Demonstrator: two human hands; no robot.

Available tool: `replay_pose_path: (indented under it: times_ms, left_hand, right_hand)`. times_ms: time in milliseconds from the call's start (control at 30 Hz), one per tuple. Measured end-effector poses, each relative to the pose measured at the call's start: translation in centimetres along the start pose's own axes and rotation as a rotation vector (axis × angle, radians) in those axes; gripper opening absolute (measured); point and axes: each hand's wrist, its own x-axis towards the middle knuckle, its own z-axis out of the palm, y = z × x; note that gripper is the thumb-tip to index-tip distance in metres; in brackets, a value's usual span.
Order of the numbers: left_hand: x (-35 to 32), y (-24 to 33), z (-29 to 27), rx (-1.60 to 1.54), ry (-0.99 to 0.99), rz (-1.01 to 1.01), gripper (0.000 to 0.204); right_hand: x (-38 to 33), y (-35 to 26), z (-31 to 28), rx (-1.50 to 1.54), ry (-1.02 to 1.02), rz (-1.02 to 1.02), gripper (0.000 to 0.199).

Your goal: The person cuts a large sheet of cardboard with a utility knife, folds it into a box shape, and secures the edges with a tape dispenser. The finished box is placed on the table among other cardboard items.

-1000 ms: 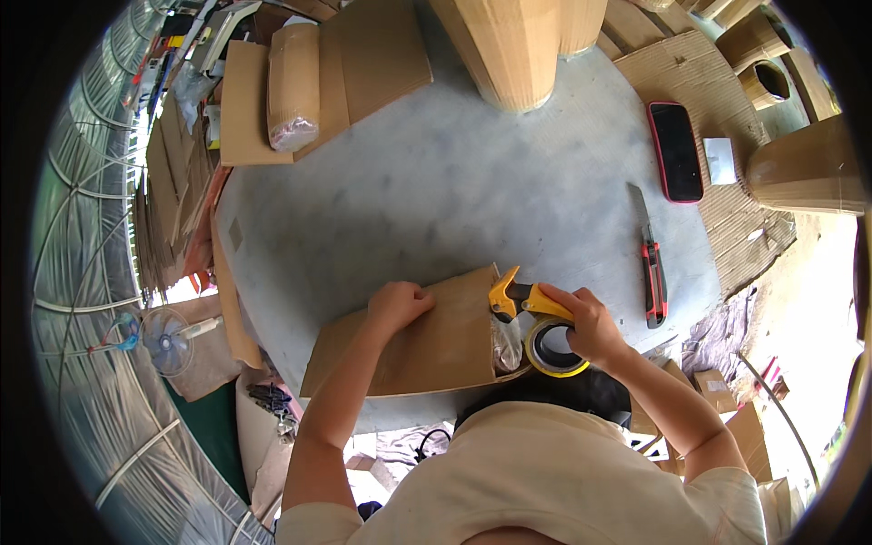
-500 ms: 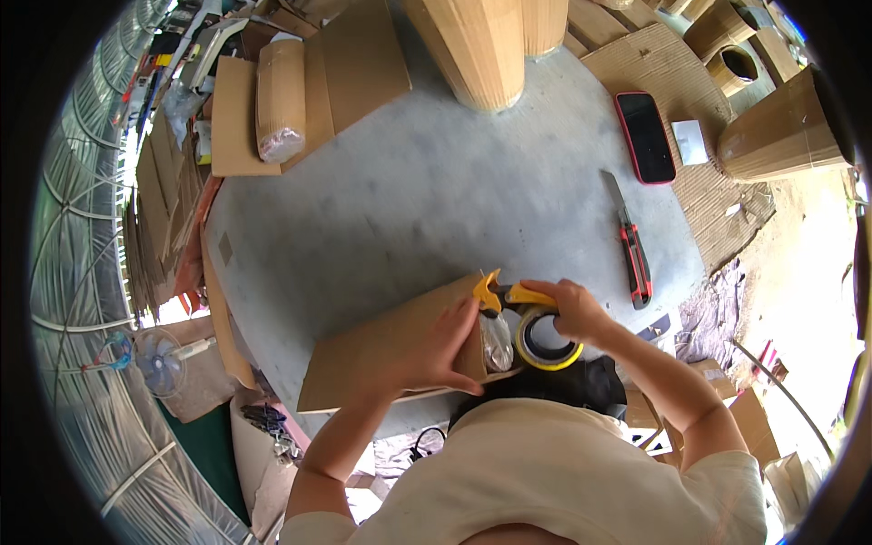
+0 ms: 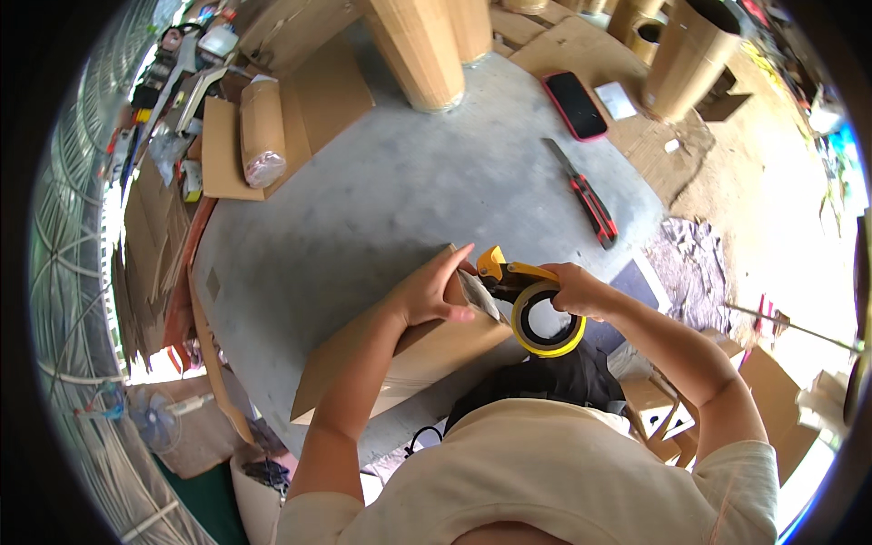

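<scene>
A long brown cardboard box lies at the table's near edge, tipped so that its side faces me. Over its right end my left hand grips the edges, thumb and fingers spread apart. A crumpled clear plastic wrap shows in that open end. My right hand is closed round the handle of a yellow and black tape dispenser, held just right of the box with its head close to the box end. A roll of tape with a yellow rim sits on the dispenser.
On the grey table lie a red and black utility knife with its blade out and a phone. A wrapped cylinder rests on open cardboard at the far left. Tall cardboard tubes stand at the back.
My left hand has moved up to the box's upper edge, and the box has tipped, showing more of its near side. The dispenser stays close to the box end. The view has shifted.
</scene>
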Motion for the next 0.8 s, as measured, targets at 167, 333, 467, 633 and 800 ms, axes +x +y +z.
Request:
replay_pose_path:
  times_ms: [167, 333, 467, 633, 800]
  left_hand:
    - [0.8, -0.7, -0.3, 0.113, -0.024, 0.126, 0.079]
    - [1.2, -0.9, -0.1, 0.075, -0.063, 0.148, 0.054]
    - [1.0, -0.8, -0.2, 0.061, -0.06, 0.15, 0.05]
    - [0.8, -0.4, 0.2, 0.098, -0.057, 0.116, 0.053]
    - [1.2, -1.2, 0.4, 0.085, -0.085, 0.115, 0.053]
  right_hand:
    - [-4.3, 1.4, 2.7, -0.011, 0.14, -0.082, 0.059]
    - [-8.5, 3.6, 6.3, 0.002, 0.3, -0.141, 0.058]
    - [-12.5, 4.5, 10.2, 0.025, 0.377, -0.087, 0.056]
    - [-13.4, 4.4, 15.0, -0.008, 0.447, -0.197, 0.059]
    - [-11.1, 3.0, 15.4, -0.133, 0.377, -0.218, 0.058]
